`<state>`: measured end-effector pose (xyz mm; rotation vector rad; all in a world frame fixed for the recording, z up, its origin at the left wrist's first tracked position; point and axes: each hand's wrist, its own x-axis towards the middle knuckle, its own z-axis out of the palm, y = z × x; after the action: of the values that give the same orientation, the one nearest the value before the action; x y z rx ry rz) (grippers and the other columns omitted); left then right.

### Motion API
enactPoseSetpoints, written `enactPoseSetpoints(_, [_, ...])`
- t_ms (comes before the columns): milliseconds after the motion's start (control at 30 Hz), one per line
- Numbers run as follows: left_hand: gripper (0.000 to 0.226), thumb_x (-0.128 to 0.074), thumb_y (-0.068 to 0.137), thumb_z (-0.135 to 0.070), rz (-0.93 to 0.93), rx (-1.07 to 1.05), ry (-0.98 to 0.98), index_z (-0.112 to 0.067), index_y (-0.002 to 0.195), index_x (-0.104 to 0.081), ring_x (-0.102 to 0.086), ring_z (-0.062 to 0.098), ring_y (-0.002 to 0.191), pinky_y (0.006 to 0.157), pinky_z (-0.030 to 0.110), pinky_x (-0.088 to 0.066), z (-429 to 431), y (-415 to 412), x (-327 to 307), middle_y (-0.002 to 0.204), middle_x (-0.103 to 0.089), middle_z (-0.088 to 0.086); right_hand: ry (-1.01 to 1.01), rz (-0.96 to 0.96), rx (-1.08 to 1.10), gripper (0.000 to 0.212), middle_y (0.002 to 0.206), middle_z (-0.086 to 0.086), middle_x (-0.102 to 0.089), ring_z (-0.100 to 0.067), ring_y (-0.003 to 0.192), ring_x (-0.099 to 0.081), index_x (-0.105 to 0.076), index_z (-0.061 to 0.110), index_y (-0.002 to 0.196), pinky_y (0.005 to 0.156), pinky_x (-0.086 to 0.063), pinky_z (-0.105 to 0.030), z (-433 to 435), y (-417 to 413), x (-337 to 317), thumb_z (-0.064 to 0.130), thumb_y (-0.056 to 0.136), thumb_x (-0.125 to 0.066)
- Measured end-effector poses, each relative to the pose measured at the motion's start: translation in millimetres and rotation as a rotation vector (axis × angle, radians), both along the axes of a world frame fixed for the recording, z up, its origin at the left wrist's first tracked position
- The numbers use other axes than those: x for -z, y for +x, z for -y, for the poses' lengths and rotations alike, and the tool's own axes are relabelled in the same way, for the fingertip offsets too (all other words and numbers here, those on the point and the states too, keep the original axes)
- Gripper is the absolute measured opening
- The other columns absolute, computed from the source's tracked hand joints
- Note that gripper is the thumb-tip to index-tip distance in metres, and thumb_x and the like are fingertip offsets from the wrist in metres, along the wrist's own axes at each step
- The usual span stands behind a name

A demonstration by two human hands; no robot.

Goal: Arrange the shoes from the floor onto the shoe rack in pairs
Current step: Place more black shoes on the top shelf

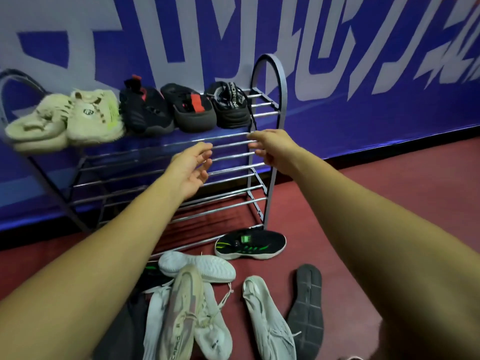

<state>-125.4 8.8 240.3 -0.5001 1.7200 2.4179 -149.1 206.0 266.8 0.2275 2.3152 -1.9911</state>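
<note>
I have both arms stretched out toward the metal shoe rack [282, 84], and neither hand is holding anything. The left hand [192, 167] is palm-up with its fingers loosely spread. The right hand [270, 146] is palm-down, its fingers relaxed and apart. Both hover in front of the rack's second-tier rails, just below the front edge of the top shelf; I cannot tell if the fingertips touch the bars.

Five shoes sit on the top shelf, toes toward me. At the left is a cream fuzzy pair [96, 115], then a black shoe with red trim [145, 113], a black-and-red clog [189, 107], and a black lace-up shoe [228, 105]. That last shoe is nearest the right hand, above and slightly left of it, with its black lace [253, 118] dangling down to just above the knuckles.

The remaining shoes lie on the red floor [376, 203], well below both hands. A black sneaker with green stripes [250, 244] lies on its side by the rack's right foot. Between my forearms is a heap with a white shoe turned sole-up [197, 266], a beige sneaker [179, 313] and a white sneaker [267, 320]. A dark shoe lying sole-up [307, 307] is beside them.
</note>
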Motion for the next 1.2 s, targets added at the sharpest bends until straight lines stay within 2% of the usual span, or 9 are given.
enactPoseSetpoints(167, [0.016,-0.075,0.082,-0.025,0.021,0.021,-0.064,-0.023,0.094,-0.065,-0.061,0.007,0.071,0.051,0.019,-0.037,20.6,22.7,23.3,0.093,-0.069,-0.006,0.103,0.057,-0.042,0.022,0.096,-0.008,-0.068,-0.012,0.063,-0.054,-0.068,0.011,0.108,0.044,-0.031,-0.019,12.5,14.0,10.9,0.025,0.091,-0.067])
enactPoseSetpoints(267, [0.015,-0.075,0.082,-0.025,0.025,0.022,-0.095,-0.023,0.094,-0.066,-0.061,0.008,0.071,0.052,0.019,-0.038,35.6,33.4,25.7,0.091,-0.070,-0.005,0.193,0.082,-0.130,0.022,0.095,-0.007,-0.068,-0.012,0.064,-0.057,-0.067,0.010,0.108,0.053,-0.033,-0.024,32.7,21.1,16.0,0.024,0.092,-0.068])
enactPoseSetpoints(433, [0.020,-0.076,0.082,-0.026,0.025,0.020,-0.196,-0.022,0.099,-0.067,-0.064,0.007,0.070,0.052,0.019,-0.040,66.4,46.6,25.4,0.092,-0.072,-0.005,0.269,0.085,-0.256,0.028,0.097,-0.007,-0.067,-0.011,0.069,-0.060,-0.065,0.010,0.114,0.058,-0.036,-0.025,71.4,23.9,22.1,0.026,0.092,-0.068])
enactPoseSetpoints(533, [0.012,-0.075,0.082,-0.026,0.025,0.021,-0.229,-0.024,0.091,-0.068,-0.062,0.007,0.068,0.053,0.018,-0.039,86.5,53.3,21.0,0.091,-0.071,-0.005,0.284,0.074,-0.297,0.019,0.094,-0.008,-0.066,-0.017,0.077,-0.059,-0.065,0.012,0.107,0.058,-0.036,-0.026,87.0,24.4,18.2,0.023,0.092,-0.068])
enactPoseSetpoints(633, [0.008,-0.074,0.083,-0.026,0.028,-0.001,-0.247,-0.025,0.087,-0.068,-0.061,0.007,0.068,0.055,0.018,-0.038,101.1,56.9,16.3,0.090,-0.070,-0.005,0.287,0.042,-0.318,0.023,0.090,-0.013,-0.063,-0.023,0.081,-0.053,-0.068,0.003,0.107,0.058,-0.035,-0.027,94.2,24.4,16.2,0.019,0.091,-0.068])
enactPoseSetpoints(800, [0.008,-0.074,0.084,-0.025,0.017,-0.026,-0.247,-0.024,0.083,-0.066,-0.060,0.008,0.067,0.055,0.019,-0.037,109.5,56.5,10.8,0.088,-0.069,-0.004,0.291,0.040,-0.325,0.004,0.088,-0.011,-0.061,-0.015,0.068,-0.057,-0.067,0.011,0.093,0.054,-0.034,-0.025,91.4,32.6,11.2,0.015,0.093,-0.065])
enactPoseSetpoints(867, [0.009,-0.074,0.084,-0.024,0.012,-0.019,-0.245,-0.024,0.083,-0.066,-0.061,0.008,0.068,0.056,0.020,-0.037,106.1,57.3,10.1,0.088,-0.070,-0.003,0.258,0.061,-0.285,0.005,0.089,-0.009,-0.064,-0.012,0.066,-0.059,-0.066,0.011,0.095,0.055,-0.035,-0.025,86.3,34.3,8.7,0.015,0.094,-0.064])
enactPoseSetpoints(1000, [0.008,-0.075,0.083,-0.024,0.000,0.028,-0.268,-0.024,0.086,-0.068,-0.064,0.009,0.071,0.056,0.020,-0.040,98.5,59.6,9.4,0.091,-0.072,-0.002,0.177,0.099,-0.224,0.023,0.092,-0.010,-0.067,-0.010,0.062,-0.060,-0.066,0.002,0.113,0.055,-0.036,-0.025,86.0,37.8,4.8,0.015,0.094,-0.063])
enactPoseSetpoints(1200, [0.008,-0.076,0.083,-0.024,-0.021,0.046,-0.287,-0.023,0.087,-0.070,-0.066,0.011,0.078,0.058,0.021,-0.042,96.0,60.9,8.7,0.093,-0.073,-0.001,0.167,0.087,-0.257,0.024,0.094,-0.012,-0.066,-0.014,0.068,-0.061,-0.066,0.000,0.114,0.055,-0.034,-0.025,88.4,39.9,1.5,0.013,0.094,-0.062])
